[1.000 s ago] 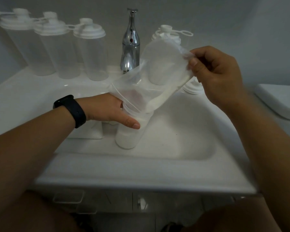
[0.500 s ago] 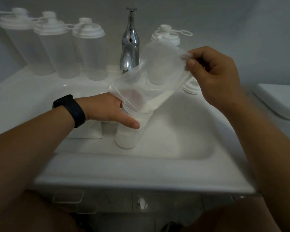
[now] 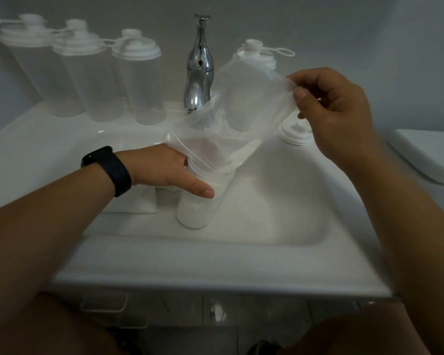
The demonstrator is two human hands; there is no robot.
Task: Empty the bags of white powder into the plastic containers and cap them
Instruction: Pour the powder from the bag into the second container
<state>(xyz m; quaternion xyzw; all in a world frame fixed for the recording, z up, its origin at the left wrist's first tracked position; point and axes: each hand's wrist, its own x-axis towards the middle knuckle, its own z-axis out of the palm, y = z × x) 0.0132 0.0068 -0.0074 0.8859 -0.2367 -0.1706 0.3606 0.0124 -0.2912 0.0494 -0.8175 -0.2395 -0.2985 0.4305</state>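
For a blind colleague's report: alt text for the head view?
A right hand tips a nearly empty clear bag into an open plastic container of white powder, steadied by the left hand in a white sink.

Right hand [image 3: 338, 111] tips bag [image 3: 231, 119] into container [image 3: 200, 198] gripped by left hand [image 3: 164, 170].

White powder [image 3: 193, 213], clear bag [image 3: 231, 119], chrome tap [image 3: 199, 70], black wristband [image 3: 110, 169], white sink [image 3: 267, 226]

Bathroom: white basin [image 3: 241, 257], chrome tap [image 3: 199, 70], toilet lid [image 3: 426, 155] beside.
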